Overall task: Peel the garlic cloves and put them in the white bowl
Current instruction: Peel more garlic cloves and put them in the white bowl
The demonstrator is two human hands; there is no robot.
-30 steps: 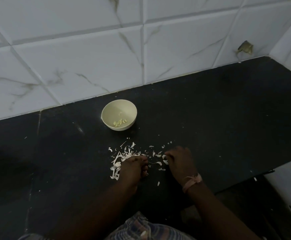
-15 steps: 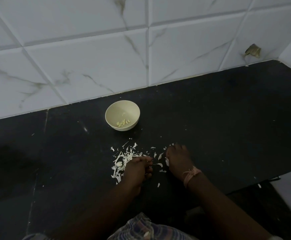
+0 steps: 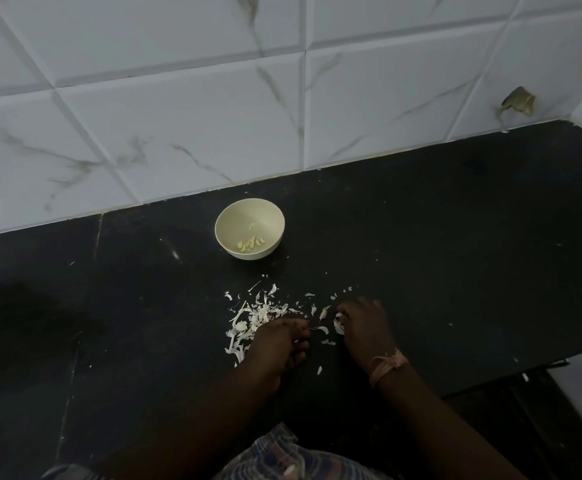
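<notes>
The white bowl (image 3: pixel 236 218) stands on the black counter (image 3: pixel 438 244) near the tiled wall, with several peeled garlic cloves (image 3: pixel 251 244) in its bottom. A scatter of white garlic skins (image 3: pixel 258 315) lies in front of it. My left hand (image 3: pixel 275 346) rests at the right edge of that pile with its fingers curled under; what they hold is hidden. My right hand (image 3: pixel 364 327) is a little to the right, its fingertips pinching a white garlic piece (image 3: pixel 338 325) against the counter.
The marbled white tile wall (image 3: pixel 178 133) runs behind the counter, with a chipped spot (image 3: pixel 520 102) at the far right corner. The counter's front edge (image 3: pixel 525 370) cuts in at the lower right. Small skin flakes dot the surface.
Both hands stay at the skin pile with only small finger movements. The right hand has shifted slightly towards the white piece at its fingertips.
</notes>
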